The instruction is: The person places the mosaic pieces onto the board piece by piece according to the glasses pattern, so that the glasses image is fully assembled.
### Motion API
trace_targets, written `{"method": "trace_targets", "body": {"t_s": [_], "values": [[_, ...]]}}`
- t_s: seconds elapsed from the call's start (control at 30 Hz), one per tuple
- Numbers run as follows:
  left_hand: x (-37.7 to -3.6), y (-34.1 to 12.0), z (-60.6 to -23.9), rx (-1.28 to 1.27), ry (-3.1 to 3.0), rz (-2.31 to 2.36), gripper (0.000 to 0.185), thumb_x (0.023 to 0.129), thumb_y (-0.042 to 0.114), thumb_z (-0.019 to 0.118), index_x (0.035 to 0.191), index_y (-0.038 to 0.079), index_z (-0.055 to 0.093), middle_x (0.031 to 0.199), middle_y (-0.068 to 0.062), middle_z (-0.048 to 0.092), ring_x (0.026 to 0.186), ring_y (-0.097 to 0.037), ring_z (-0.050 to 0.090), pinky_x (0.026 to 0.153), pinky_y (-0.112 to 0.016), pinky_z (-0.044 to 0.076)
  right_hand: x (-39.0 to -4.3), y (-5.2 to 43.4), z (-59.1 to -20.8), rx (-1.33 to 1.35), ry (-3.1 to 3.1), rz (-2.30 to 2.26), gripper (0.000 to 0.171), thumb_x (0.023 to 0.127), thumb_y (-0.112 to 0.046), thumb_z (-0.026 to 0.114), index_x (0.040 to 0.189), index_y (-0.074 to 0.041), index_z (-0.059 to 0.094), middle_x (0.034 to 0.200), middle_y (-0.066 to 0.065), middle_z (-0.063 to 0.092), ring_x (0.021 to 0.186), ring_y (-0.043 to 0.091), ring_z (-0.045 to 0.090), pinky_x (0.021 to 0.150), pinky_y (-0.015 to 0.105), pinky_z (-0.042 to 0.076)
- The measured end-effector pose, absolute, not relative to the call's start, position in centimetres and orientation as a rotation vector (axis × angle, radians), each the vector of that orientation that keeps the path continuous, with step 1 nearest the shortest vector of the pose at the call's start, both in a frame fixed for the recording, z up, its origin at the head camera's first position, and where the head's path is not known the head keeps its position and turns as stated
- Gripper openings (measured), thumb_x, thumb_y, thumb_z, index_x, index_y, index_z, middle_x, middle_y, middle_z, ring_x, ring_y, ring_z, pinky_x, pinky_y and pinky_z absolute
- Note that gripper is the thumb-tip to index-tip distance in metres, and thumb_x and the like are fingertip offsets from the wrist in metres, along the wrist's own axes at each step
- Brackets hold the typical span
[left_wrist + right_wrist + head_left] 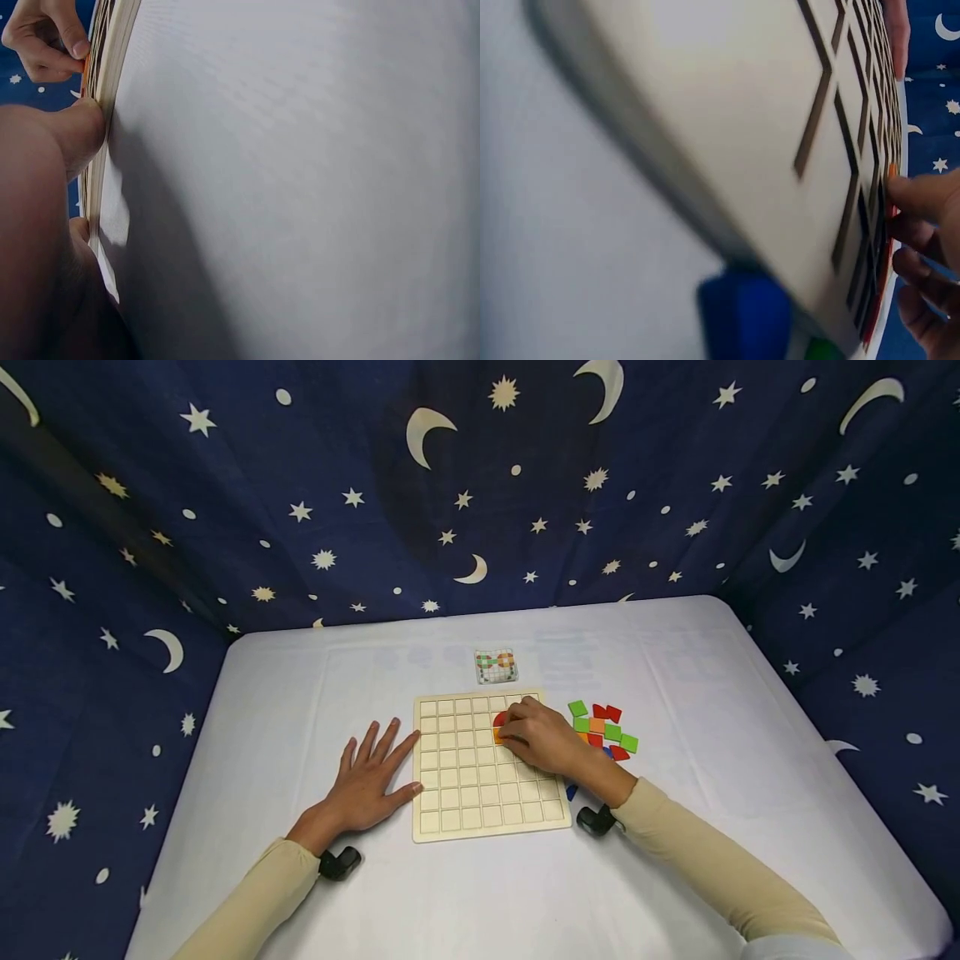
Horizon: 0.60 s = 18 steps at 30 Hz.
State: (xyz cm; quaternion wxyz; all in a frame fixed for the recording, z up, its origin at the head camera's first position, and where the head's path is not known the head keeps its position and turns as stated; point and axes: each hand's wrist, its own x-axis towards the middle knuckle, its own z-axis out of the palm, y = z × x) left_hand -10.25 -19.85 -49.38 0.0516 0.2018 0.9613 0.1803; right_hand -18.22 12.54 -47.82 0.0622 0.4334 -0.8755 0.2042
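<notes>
A wooden grid board [469,797] lies flat on the white table. Spread out at its left side, my left hand [367,787] touches the edge with its thumb and a finger. My right hand [546,737] is over the upper right part of the grid, where its thumb and fingers pinch an orange tile [497,737] against the cells. Just above that tile sits a red rounded tile [499,719], partly covered by the fingers. In the right wrist view, the fingertips meet the orange tile [892,171] at the board's surface.
Right of the board lie loose green tiles [612,732], red tiles [613,714] and an orange tile [597,725]. A blue tile [572,792] rests near the right edge, by the right wrist. Behind the board is a small pattern card [496,667]. A starry curtain [390,527] encloses the table.
</notes>
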Motion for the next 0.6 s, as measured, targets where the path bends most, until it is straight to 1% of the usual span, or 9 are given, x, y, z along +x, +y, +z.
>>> {"method": "trace_targets", "body": {"t_s": [0.2,0.37,0.6], "values": [[-10.2,-19.8,-49.5,0.608,2.927,0.554,0.077,0.095,0.056,0.053,0.158,0.020,0.026,0.163,-0.015,0.010,0.147,-0.041,-0.001,0.109,-0.066,0.001,-18.0,12.4,-48.0,1.250,-2.645,0.627,0.005,0.087,-0.010,0.075,0.091,-0.010,0.079,0.089,0.001,0.065,0.082,0.018,0.056,0.071,0.030,0.047],[-10.2,-19.8,-49.5,0.605,2.922,0.554,0.077,0.096,0.055,0.053,0.158,0.020,0.026,0.163,-0.015,0.010,0.147,-0.041,-0.001,0.109,-0.066,0.001,-17.5,13.3,-48.3,1.207,-2.621,0.649,0.004,0.085,-0.013,0.078,0.089,-0.012,0.079,0.087,0.000,0.066,0.079,0.017,0.057,0.070,0.033,0.046],[-10.1,-19.8,-49.3,0.602,2.930,0.547,0.076,0.095,0.055,0.054,0.157,0.019,0.027,0.163,-0.015,0.010,0.147,-0.042,0.000,0.109,-0.065,0.001,-16.8,16.3,-48.2,1.100,-2.633,0.651,0.008,0.082,-0.014,0.081,0.088,-0.013,0.077,0.084,-0.002,0.064,0.070,0.013,0.049,0.060,0.028,0.039]]}}
